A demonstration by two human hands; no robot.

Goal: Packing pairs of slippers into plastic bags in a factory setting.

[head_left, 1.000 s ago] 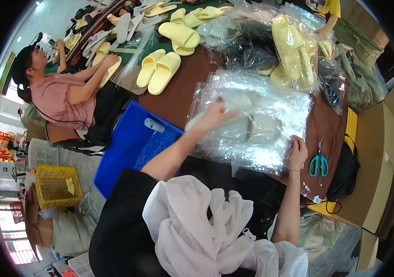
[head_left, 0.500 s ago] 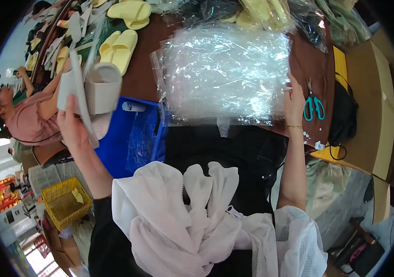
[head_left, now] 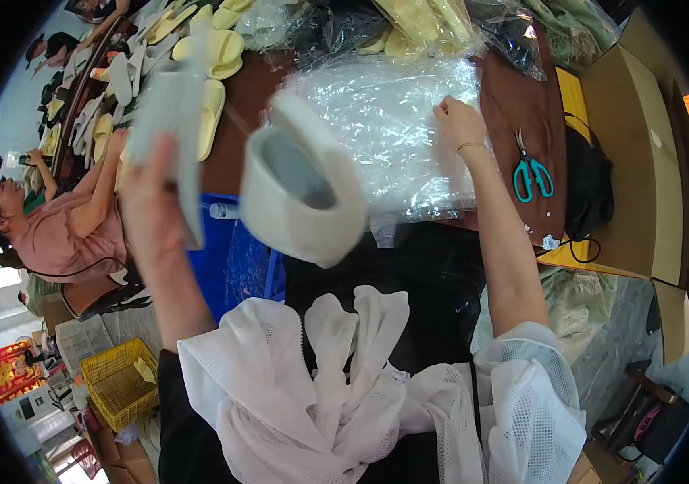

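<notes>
My left hand (head_left: pixel 155 194), blurred by motion, is closed on a pale grey slipper (head_left: pixel 171 105) held upright at the left. A second pale slipper (head_left: pixel 300 194), also blurred, hangs in the air to the right of it, sole edge and opening showing. Whether anything links the two slippers I cannot tell. Over the right part of a pile of clear plastic bags (head_left: pixel 393 153) my right hand (head_left: pixel 461 125) is closed, its fingers curled. Its fingertips are hidden, so what they grip is unclear.
Teal-handled scissors (head_left: pixel 532 173) lie on the brown tabletop (head_left: pixel 505 97). A blue bin (head_left: pixel 243 270) stands below the table's left edge. Yellow slippers (head_left: pixel 214 60) lie at the far left. At right stands an open cardboard box (head_left: pixel 630 161). A person in pink (head_left: pixel 78 230) works at left.
The slippers have swung apart, one moving right over the table. My left hand has shifted slightly right. My right hand has moved left and away, from the bags' edge onto them, and its fingers have curled.
</notes>
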